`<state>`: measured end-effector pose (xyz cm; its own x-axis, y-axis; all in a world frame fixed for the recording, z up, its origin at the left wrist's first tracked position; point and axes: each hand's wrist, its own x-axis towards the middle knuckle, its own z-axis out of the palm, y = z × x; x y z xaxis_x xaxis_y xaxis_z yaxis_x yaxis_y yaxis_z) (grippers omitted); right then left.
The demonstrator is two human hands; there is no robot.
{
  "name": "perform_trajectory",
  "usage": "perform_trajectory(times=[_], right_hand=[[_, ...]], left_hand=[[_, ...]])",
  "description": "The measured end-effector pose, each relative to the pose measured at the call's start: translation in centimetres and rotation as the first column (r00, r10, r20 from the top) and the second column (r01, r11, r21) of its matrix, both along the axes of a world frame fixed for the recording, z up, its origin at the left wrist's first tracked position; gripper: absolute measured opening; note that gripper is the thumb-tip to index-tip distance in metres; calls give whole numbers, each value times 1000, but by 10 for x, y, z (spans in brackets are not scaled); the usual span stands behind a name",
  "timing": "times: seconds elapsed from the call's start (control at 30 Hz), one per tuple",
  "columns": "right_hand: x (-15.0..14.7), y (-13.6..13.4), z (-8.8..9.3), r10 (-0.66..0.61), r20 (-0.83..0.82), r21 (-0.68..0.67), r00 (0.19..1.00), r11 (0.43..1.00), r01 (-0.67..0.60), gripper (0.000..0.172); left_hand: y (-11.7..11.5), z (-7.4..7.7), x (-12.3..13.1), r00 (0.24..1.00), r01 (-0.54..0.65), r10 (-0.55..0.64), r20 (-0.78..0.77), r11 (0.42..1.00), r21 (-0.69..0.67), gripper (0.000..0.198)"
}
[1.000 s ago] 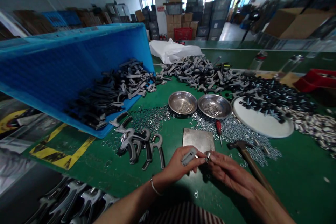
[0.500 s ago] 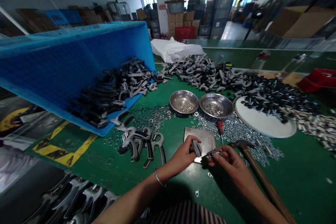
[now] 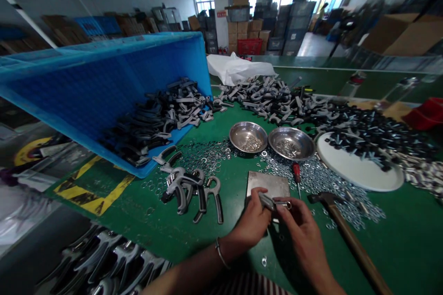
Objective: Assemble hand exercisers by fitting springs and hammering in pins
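My left hand [image 3: 254, 222] is closed around a grey handle piece [image 3: 266, 201], one of many grey-and-black hand-clamp parts here. My right hand [image 3: 300, 227] pinches a part with a small coil spring [image 3: 284, 204] against the right end of that piece. The fingers partly cover where the two meet. Under and behind the hands lies a square metal plate [image 3: 266, 180]. A red-handled screwdriver [image 3: 296, 173] is just behind my right hand, and a hammer [image 3: 349, 235] with a wooden handle lies to its right.
Left stands a blue crate [image 3: 114, 69] on its side, spilling clamp parts. Assembled-looking grey clamps [image 3: 187, 189] lie in front of it. Two metal bowls [image 3: 238, 145] hold small pieces; loose washers [image 3: 204, 156] surround them. A white plate [image 3: 332, 166] carries black-headed screws [image 3: 367, 152].
My hands have come together, bringing the spring part up against the grey handle piece. The left hand has turned and moved slightly right. The whole view has shifted a little.
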<state>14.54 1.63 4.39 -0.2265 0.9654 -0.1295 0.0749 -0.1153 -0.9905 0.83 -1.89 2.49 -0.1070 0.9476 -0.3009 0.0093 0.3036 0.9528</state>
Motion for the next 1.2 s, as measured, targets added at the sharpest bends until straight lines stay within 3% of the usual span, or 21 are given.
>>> perform_trajectory(times=[0.1, 0.17, 0.23, 0.3, 0.37, 0.43, 0.53, 0.63, 0.7, 0.8, 0.97, 1.1, 1.13, 1.2], right_hand=[[9, 12, -4, 131, -21, 10, 991, 991, -131, 26], [8, 22, -5, 263, -75, -50, 962, 962, -267, 25], [-5, 34, -4, 434, -56, -71, 899, 896, -437, 25], [-35, 51, -4, 549, 172, 50, 818, 824, -564, 30], [-77, 72, -6, 467, 494, 241, 733, 737, -631, 31], [-121, 95, -11, 361, 641, 331, 677, 666, -669, 21], [-168, 117, -21, 275, 757, 336, 593, 615, -713, 17], [-182, 124, -30, 182, 836, 325, 519, 597, -733, 22], [-182, 124, -35, 147, 858, 319, 492, 597, -736, 22], [-184, 125, -38, 135, 855, 320, 501, 624, -714, 18], [-184, 125, -27, 194, 749, 359, 633, 684, -635, 11], [-131, 102, -13, 262, 588, 375, 766, 750, -544, 18], [-112, 93, -11, 310, 499, 340, 809, 789, -512, 23], [-79, 71, -9, 430, 167, 164, 887, 875, -455, 30]], left_hand=[[-13, 6, -11, 944, 320, -316, 100, 947, -27, 37], [-23, 12, -23, 896, 397, -394, 206, 917, 30, 38], [-32, 16, -35, 834, 359, -343, 432, 932, 47, 38], [-39, 13, -43, 746, 232, -175, 643, 973, -4, 34], [-44, 7, -46, 685, 31, 46, 727, 995, -91, 34], [-48, -1, -46, 656, -132, 183, 733, 983, -127, 38], [-52, -8, -51, 728, -195, 180, 661, 979, -52, 41], [-50, -8, -65, 850, -143, 114, 515, 990, 17, 43], [-44, -6, -76, 893, -145, 113, 435, 989, 40, 42], [-27, -2, -83, 921, -244, 208, 328, 967, 74, 37], [-2, 11, -82, 905, -425, 406, 127, 877, 224, 32], [0, 24, -91, 926, -349, 376, -22, 878, 328, 32], [-1, 25, -92, 926, -322, 369, -76, 880, 350, 31], [0, 27, -86, 915, -267, 362, -180, 875, 404, 27]])
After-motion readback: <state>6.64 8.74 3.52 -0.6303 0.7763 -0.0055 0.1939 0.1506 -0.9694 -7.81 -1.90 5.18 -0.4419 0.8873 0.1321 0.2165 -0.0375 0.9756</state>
